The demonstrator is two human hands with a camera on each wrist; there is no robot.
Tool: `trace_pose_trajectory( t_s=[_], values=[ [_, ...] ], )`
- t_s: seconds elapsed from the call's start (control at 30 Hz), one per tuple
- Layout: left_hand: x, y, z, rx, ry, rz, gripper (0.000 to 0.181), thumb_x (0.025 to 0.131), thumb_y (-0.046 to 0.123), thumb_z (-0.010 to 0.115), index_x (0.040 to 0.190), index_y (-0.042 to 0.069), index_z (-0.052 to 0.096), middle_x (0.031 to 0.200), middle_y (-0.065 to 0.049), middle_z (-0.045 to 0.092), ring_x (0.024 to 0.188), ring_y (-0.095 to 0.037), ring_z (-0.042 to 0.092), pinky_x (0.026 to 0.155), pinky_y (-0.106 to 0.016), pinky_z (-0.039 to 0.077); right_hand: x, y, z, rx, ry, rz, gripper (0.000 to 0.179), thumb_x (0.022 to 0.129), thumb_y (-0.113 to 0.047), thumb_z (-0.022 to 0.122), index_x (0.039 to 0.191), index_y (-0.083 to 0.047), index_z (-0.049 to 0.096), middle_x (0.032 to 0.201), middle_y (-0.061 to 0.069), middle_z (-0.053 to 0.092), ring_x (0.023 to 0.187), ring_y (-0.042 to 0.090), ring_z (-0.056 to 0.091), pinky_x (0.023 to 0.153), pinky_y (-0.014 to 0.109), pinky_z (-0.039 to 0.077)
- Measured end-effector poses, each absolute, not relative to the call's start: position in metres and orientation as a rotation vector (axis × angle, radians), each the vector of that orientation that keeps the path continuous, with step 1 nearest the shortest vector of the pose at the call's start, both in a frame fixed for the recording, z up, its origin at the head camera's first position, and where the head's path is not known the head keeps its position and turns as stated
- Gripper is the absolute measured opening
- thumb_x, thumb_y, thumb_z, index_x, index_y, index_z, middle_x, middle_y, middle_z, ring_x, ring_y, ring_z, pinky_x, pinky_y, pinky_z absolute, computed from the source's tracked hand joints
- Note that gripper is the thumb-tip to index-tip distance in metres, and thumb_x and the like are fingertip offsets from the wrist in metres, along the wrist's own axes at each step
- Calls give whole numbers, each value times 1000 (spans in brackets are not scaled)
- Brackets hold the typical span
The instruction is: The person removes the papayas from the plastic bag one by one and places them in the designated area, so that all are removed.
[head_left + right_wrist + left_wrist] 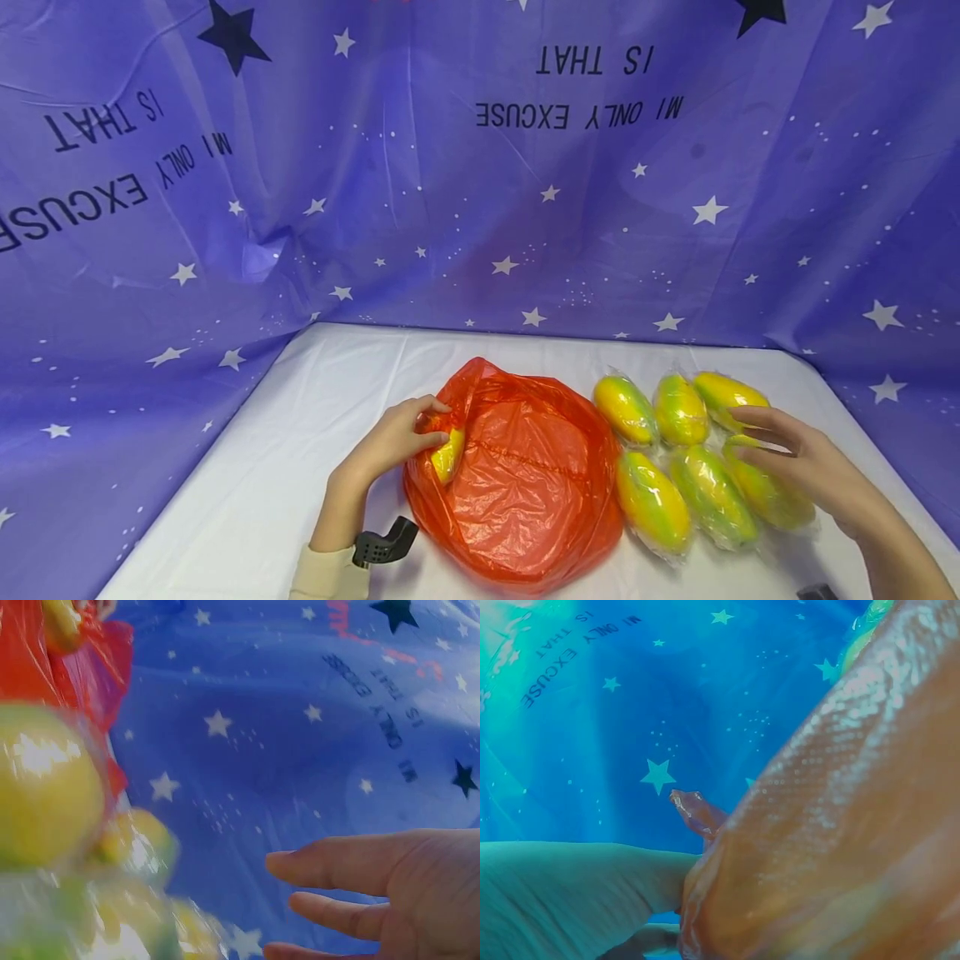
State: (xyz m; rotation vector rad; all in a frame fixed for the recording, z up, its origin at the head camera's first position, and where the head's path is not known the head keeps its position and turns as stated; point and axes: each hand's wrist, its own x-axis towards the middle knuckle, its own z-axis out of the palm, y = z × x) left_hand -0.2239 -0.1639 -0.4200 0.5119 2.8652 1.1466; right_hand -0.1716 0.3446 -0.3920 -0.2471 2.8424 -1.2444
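Note:
In the head view, a red plastic bag (525, 475) lies wide open on the table. My left hand (397, 437) pinches its left rim between thumb and fingers; the left wrist view shows the bag's film (840, 810) bunched at the thumb. Just inside that rim sits a yellow mango (447, 457), part of it behind red film. To the right of the bag lie several yellow-green mangoes (652, 504) in clear wrapping. Over the rightmost mango (776, 492) hovers my right hand (806, 454), fingers apart, holding nothing; the right wrist view shows its fingers (330, 866) extended.
A white cloth (337, 375) covers the table. Behind it hangs a purple star-printed curtain (450, 208), which also runs along both sides. The left wrist carries a black camera mount (386, 542) close beside the bag.

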Motion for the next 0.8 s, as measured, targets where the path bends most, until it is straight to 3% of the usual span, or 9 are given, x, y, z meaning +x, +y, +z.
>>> trace_pose_trajectory(
  t_s=[0.03,0.1,0.2,0.37,0.47,0.8],
  values=[
    [-224,-164,-420,517,2865,1152,30,83,13,76,111,13,66,113,-5,65,108,-27,59,92,-48,46,-174,338,-391,-248,2827,-1273,52,94,-23,65,137,-1,46,128,-8,54,105,-4,51,77,18,47],
    [-223,-166,-420,528,2861,1165,30,83,12,75,112,13,66,114,-4,65,107,-26,59,92,-47,46,-177,324,-389,-287,2790,-1347,51,94,-21,65,136,0,46,128,-2,55,104,-5,52,78,18,48],
    [-223,-167,-420,520,2855,1181,29,84,11,74,112,14,66,114,-3,66,108,-25,59,92,-46,46,-183,301,-390,-394,2710,-1455,49,93,-16,65,134,3,47,129,9,55,106,5,56,80,21,50],
    [-223,-168,-419,510,2852,1202,27,85,11,73,111,16,66,114,-2,66,108,-25,59,91,-46,47,-191,264,-392,-457,2561,-1542,51,90,-14,68,134,4,47,132,23,50,116,32,55,83,24,50],
    [-223,-169,-419,522,2854,1205,27,85,11,73,111,16,66,115,-3,66,108,-26,59,90,-47,47,-197,246,-393,-461,2507,-1552,53,88,-14,70,133,3,48,133,23,51,119,42,50,85,26,50],
    [-222,-171,-417,483,2842,1213,27,85,11,73,111,15,67,119,-6,64,110,-29,58,90,-48,47,-216,202,-391,-633,2420,-1511,48,86,-9,71,129,-2,53,128,20,55,116,45,51,85,34,53]
  ],
)
